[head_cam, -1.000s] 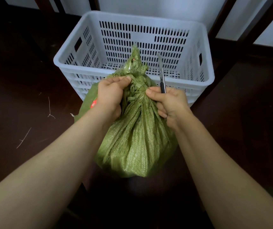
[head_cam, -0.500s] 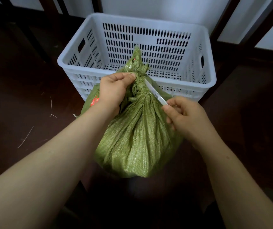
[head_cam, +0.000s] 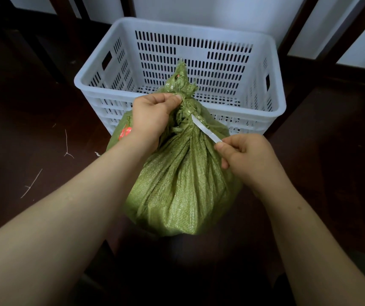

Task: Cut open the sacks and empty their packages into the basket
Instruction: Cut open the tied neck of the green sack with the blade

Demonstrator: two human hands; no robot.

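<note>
Now: we judge the cut at the tie is under way, not done; the sack (head_cam: 181, 184) looks closed.
Sack: green woven, upright on the dark worktop (head_cam: 33, 107), just on our side of the basket (head_cam: 283, 107); touching its near wall or not, we cannot tell.
Basket: white, slotted, beyond the sack; we see no packages in it.
Left hand (head_cam: 152, 113): clamped on the tied neck (head_cam: 183, 102), fingers curled round the bunch from the left, thumb on top.
Right hand (head_cam: 245, 155): closed on the handle end of a slim pale blade (head_cam: 205, 130), lower right of the neck; knife or scissors, we cannot tell.
Hands: apart, one on each side of the neck, the left higher and farther from us.
Key relation: the blade's long axis runs from the right hand up and left, tip at the neck just below the left hand's fingertips.
Neck axis: roughly vertical, tuft pointing up towards the basket; the blade meets it at a slant.
Nearer hand: the left is already on the neck; the right reaches it only through the blade.
Next move, our guess: work the blade through the tie while the left holds the neck taut.
Risk: the tip sits close to the left fingers, so a slip goes their way.
Rest: red print (head_cam: 125, 132) on the sack by the left wrist; stray fibres (head_cam: 66, 144) on the worktop, left.
</note>
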